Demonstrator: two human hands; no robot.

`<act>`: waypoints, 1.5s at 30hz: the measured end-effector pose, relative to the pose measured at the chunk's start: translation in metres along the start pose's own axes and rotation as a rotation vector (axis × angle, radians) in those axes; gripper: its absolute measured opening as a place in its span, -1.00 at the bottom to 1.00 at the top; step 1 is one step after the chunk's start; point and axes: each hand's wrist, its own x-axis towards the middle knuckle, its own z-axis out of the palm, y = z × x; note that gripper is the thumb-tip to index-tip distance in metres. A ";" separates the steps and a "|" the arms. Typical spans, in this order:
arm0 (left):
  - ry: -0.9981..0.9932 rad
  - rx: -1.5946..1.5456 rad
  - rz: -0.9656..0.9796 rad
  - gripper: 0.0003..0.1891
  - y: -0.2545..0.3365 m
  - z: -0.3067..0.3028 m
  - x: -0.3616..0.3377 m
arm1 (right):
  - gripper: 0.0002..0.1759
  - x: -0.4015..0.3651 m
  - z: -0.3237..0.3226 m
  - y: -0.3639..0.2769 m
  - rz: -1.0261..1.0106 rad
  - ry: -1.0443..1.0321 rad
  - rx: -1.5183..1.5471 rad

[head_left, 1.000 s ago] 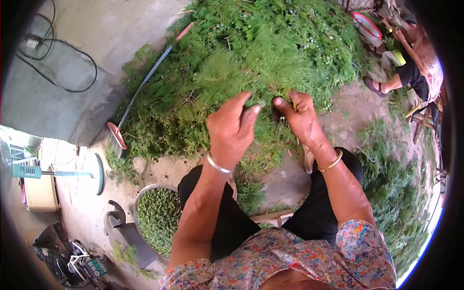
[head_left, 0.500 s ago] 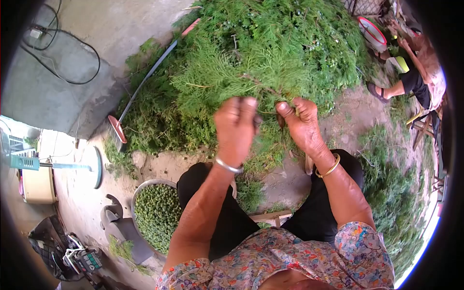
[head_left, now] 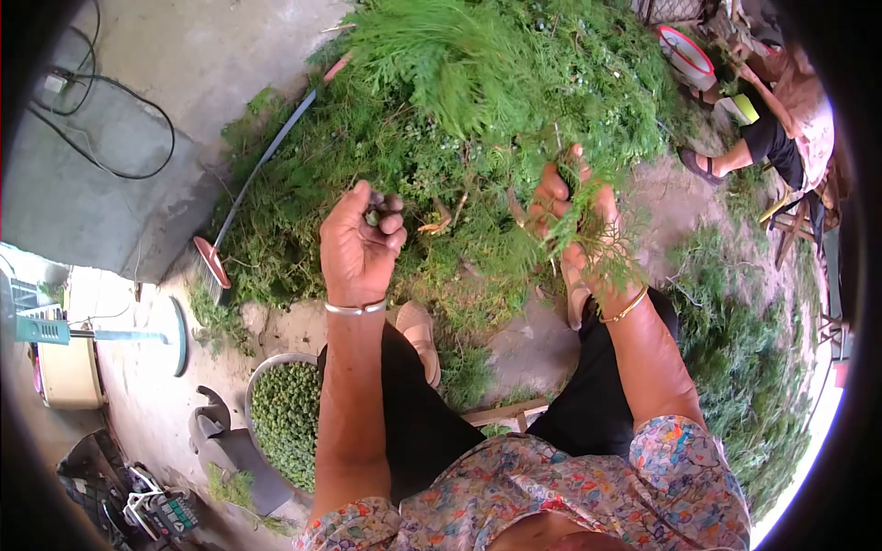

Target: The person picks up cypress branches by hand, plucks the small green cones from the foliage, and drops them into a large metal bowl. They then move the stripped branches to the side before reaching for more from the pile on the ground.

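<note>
My left hand (head_left: 360,243) is turned palm up above the edge of the pile, its darkened fingers curled around a few small green cypress cones (head_left: 373,218). My right hand (head_left: 581,207) is raised at the right with bent fingers. A leafy cypress sprig (head_left: 597,241) lies across that palm and hangs over the wrist; fingers and leaves partly hide the grip. Ahead of both hands rises a large pile of cut cypress branches (head_left: 514,119). A feathery, slightly blurred branch (head_left: 441,69) lies on its far part. A round basin (head_left: 255,375) full of green cones (head_left: 292,413) stands beside my left leg.
A long-handled broom (head_left: 212,266) leans along the pile's left side. Further left are a fan (head_left: 175,335) and a concrete block (head_left: 101,202) with a black cable. Another person (head_left: 790,119) sits at the right near a red-rimmed bucket (head_left: 686,55). More greenery (head_left: 735,340) covers the right ground.
My hands have moved apart, the left one leftward and turned palm up with cones in it. The branch between them is gone from there; a sprig is at my right hand. The view shifted slightly.
</note>
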 end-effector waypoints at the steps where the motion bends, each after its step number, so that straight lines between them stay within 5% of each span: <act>1: -0.009 0.027 -0.006 -0.81 -0.002 0.000 0.001 | -0.45 -0.001 0.002 0.003 0.023 -0.097 0.082; 3: -0.024 0.038 -0.008 -0.81 -0.006 0.005 0.001 | -0.48 0.002 -0.004 0.008 0.119 -0.334 0.217; 7: -0.004 0.134 0.008 -0.81 -0.013 0.018 0.001 | -0.54 -0.007 0.007 0.017 0.325 -0.487 0.458; 17: -0.153 -0.145 0.069 -0.84 0.018 -0.002 0.004 | -0.54 -0.017 0.023 0.014 0.185 -0.255 0.061; 20: -0.182 -0.169 0.133 -0.89 0.027 -0.005 0.001 | -0.61 -0.018 0.017 0.015 0.239 -0.359 0.328; 24: -0.134 0.101 0.351 -0.85 0.036 0.037 -0.019 | -0.57 -0.005 0.005 0.021 0.360 -0.511 0.383; 28: -0.377 0.579 0.493 -0.80 0.037 0.105 -0.043 | -0.57 -0.018 0.019 0.020 0.308 -0.302 0.341; 30: -0.358 0.893 0.758 -0.76 0.026 0.132 -0.044 | -0.52 -0.022 0.030 0.017 0.288 -0.204 0.166; 32: -0.288 1.072 0.843 -0.76 0.022 0.147 -0.040 | -0.47 -0.034 0.064 0.003 0.276 0.102 -0.025; 33: -0.207 1.238 0.917 -0.76 0.021 0.152 -0.038 | -0.46 -0.029 0.053 0.007 0.309 -0.021 0.002; 36: -0.185 1.198 0.969 -0.79 0.021 0.152 -0.022 | -0.44 -0.020 0.032 0.014 0.327 -0.225 0.047; 38: -0.257 1.172 1.013 -0.85 0.028 0.151 -0.022 | -0.78 -0.022 0.025 0.020 0.277 -0.355 0.220; 40: -0.115 0.991 0.817 -0.88 0.037 0.152 -0.031 | -0.67 -0.024 0.021 0.020 0.235 -0.219 0.239; 42: -0.009 0.712 0.667 -0.93 0.049 0.157 -0.043 | -0.60 -0.013 0.006 0.014 0.293 -0.559 0.059; 43: 0.058 0.648 0.744 -0.92 0.053 0.158 -0.044 | -0.52 -0.034 0.031 -0.001 0.210 -0.249 -0.279; 45: 0.123 0.594 0.827 -0.91 0.071 0.155 -0.047 | -0.51 -0.041 0.038 -0.004 0.160 -0.080 -0.339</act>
